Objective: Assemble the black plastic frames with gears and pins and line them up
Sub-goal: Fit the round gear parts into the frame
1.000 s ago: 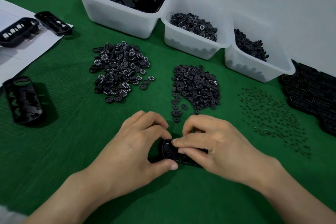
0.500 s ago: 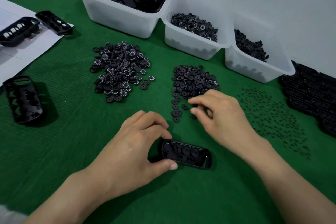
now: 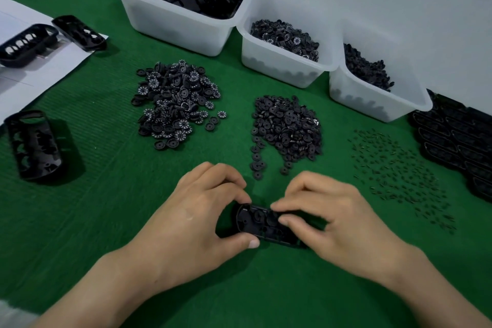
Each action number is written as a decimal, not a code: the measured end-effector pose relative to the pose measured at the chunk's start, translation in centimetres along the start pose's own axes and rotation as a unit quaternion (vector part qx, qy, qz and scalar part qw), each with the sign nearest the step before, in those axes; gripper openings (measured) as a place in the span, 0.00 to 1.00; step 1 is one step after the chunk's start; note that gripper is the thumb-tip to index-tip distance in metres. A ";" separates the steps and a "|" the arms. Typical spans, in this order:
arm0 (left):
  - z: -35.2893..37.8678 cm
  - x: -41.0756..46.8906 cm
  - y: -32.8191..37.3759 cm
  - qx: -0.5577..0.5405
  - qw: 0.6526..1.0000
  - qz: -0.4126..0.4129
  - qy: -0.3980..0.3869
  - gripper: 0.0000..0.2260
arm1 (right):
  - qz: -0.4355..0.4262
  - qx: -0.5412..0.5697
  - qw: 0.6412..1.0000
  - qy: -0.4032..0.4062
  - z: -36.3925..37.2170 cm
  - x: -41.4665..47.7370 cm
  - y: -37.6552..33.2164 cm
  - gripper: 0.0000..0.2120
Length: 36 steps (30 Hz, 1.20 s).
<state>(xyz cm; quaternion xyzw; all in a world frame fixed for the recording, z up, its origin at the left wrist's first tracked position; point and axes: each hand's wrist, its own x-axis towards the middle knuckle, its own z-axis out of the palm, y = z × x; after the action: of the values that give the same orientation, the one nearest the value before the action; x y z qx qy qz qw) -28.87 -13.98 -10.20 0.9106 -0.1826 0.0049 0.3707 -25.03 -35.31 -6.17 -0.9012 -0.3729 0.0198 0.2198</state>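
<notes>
A black plastic frame (image 3: 262, 225) lies flat on the green mat near the front, with gears seated in its pockets. My left hand (image 3: 197, 218) grips its left end between thumb and fingers. My right hand (image 3: 338, 218) is over its right half, fingertips pinched on the frame's top; whether a small gear is between them is hidden. Behind lie a pile of numbered gears (image 3: 177, 104), a pile of plain gears (image 3: 286, 125) and scattered pins (image 3: 399, 168). Finished frames (image 3: 458, 141) are lined up at the right edge.
Three white bins stand at the back: one (image 3: 170, 21) with frames, one (image 3: 269, 58) with gears, one (image 3: 372, 98) with small parts. At the left, a frame (image 3: 34, 145) stands on the mat, and two more frames (image 3: 50, 37) rest on white paper (image 3: 32, 80).
My right hand came back from the plain gear pile to the frame and now presses on it. My left hand has kept its grip on the frame's left end.
</notes>
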 end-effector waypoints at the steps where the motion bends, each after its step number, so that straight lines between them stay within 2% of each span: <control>1: 0.0 0.0 0.0 0.001 1.000 0.000 0.000 0.20 | -0.012 -0.017 1.000 0.002 0.2 -0.3 -0.1 0.07; 11: -0.1 0.0 0.1 0.005 1.000 -0.007 -0.001 0.20 | -0.079 -0.087 0.993 0.006 0.6 -0.3 -0.1 0.08; 13: -0.1 0.0 0.1 0.003 1.000 -0.008 -0.003 0.20 | -0.053 -0.041 0.998 0.020 0.4 -0.2 0.2 0.08; 15: -0.1 0.0 0.1 0.001 1.000 -0.009 -0.005 0.20 | 0.014 -0.002 0.998 0.063 0.2 0.3 0.9 0.09; 17: -0.1 0.0 0.1 0.001 1.000 -0.009 -0.007 0.21 | 0.081 -0.026 0.992 0.090 0.3 1.0 2.0 0.09; 19: -0.1 0.0 0.0 0.002 1.000 -0.009 -0.008 0.21 | 0.117 -0.052 0.989 0.072 0.7 1.8 2.6 0.11; 25: -0.1 -0.1 0.1 -0.005 1.000 -0.010 -0.005 0.21 | 0.121 -0.027 0.990 0.069 0.8 2.4 2.6 0.05; 32: -0.1 -0.1 0.1 0.000 1.000 -0.009 -0.008 0.22 | 0.161 0.048 0.982 0.090 0.9 0.5 2.5 0.11; 36: -0.2 -0.1 0.2 0.002 1.000 -0.005 -0.001 0.22 | 0.163 0.040 0.983 0.082 1.0 1.0 2.4 0.08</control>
<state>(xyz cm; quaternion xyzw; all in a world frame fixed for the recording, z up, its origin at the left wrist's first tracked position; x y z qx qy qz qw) -28.97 -13.96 -9.96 0.9124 -0.1785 0.0021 0.3684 -22.98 -35.72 -7.96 -0.9390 -0.2010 -0.0034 0.2789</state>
